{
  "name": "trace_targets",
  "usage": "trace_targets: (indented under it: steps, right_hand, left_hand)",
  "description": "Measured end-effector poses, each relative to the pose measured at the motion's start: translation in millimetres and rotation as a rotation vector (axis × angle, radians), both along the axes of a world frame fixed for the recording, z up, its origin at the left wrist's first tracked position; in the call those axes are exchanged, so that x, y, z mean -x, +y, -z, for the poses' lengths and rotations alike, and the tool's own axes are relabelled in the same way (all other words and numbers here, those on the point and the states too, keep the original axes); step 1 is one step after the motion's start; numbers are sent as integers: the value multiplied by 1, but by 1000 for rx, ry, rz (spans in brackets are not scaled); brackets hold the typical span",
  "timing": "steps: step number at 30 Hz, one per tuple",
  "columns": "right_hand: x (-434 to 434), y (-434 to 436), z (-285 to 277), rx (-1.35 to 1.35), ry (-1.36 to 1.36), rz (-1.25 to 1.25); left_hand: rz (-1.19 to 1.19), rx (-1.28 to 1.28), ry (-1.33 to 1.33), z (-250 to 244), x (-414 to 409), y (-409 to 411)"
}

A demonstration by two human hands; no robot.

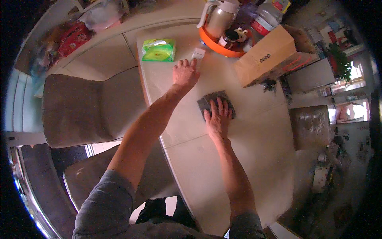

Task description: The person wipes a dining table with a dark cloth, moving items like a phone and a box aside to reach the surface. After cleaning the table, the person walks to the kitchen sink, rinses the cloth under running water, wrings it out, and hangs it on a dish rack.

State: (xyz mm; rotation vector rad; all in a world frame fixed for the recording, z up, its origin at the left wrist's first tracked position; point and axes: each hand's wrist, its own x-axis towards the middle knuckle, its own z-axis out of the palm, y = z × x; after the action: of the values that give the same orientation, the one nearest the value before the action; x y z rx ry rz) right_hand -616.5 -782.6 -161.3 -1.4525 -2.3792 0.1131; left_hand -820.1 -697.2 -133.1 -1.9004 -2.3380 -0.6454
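Observation:
My right hand (pixel 219 119) lies over a folded dark grey cloth (pixel 204 103) on the pale tabletop (pixel 194 167), with its fingers spread across the fabric. Farther up the table, my left hand (pixel 185 73) is stretched out palm down, fingers a little apart. Just beyond its fingertips is a small white pack (pixel 199 53); whether they touch it is hard to tell. A green soft pack of tissues (pixel 158 50) lies beyond the left hand, near the table's left edge.
At the far end, an orange tray (pixel 219 49) holds a pitcher (pixel 220 19), a dark-lidded jar (pixel 228 38) and other items. A brown paper bag (pixel 265 56) and a plastic bottle (pixel 267 16) are close by. Brown chairs (pixel 74 110) line the left side.

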Motion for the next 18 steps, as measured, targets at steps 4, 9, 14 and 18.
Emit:
trace_targets:
  steps: [4, 9, 14, 18]
  right_hand:
    - [5, -1, 1, 10, 5, 0]
    - [-2, 1, 2, -23, -1, 36]
    - [1, -2, -5, -21, -18, 27]
    - [2, -1, -7, -13, -31, 36]
  left_hand:
    - [109, -68, -29, 15, 23, -3]
    - [342, -120, -201, 6, 67, -63]
    - [325, 7, -66, 9, 136, -74]
    - [340, -34, -87, 13, 172, -42]
